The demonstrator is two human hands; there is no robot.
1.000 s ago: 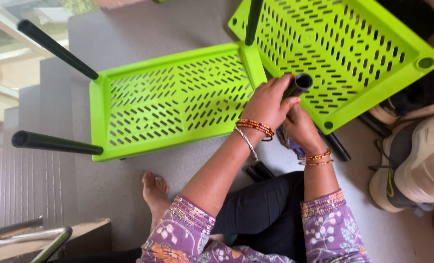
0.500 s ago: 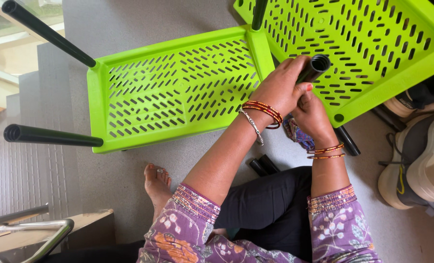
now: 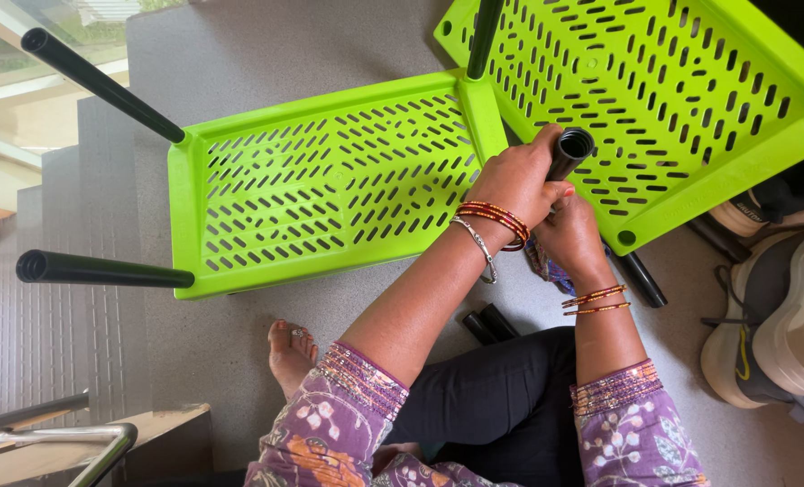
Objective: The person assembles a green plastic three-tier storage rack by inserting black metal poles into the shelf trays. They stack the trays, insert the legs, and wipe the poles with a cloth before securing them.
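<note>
Left hand (image 3: 517,180): forearm reaching up and forward from the lap, wrist bent, fingers curled and clamped round the upper end of a black hollow plastic tube (image 3: 570,151); red and silver bangles at the wrist.

Right hand (image 3: 571,236): raised just below the left hand, back of hand to the camera, touching the same tube lower down; whether its fingers are closed on the tube cannot be told. Thin red-gold bangles on the forearm.

Black tube: one, held upright, open mouth showing above the left fingers, shaft hidden behind both hands. It stands at the near edge of the right-hand lime-green perforated plastic shelf tray (image 3: 681,99).

Lime-green perforated trays: two. The second (image 3: 330,185) lies left of the tube, touching the first tray at a corner.

Other black tubes: three fitted in the second tray's corners (image 3: 104,268); two short ends on the grey floor (image 3: 490,325) just below the held tube.

Bare foot (image 3: 291,353): one, below the second tray.
</note>
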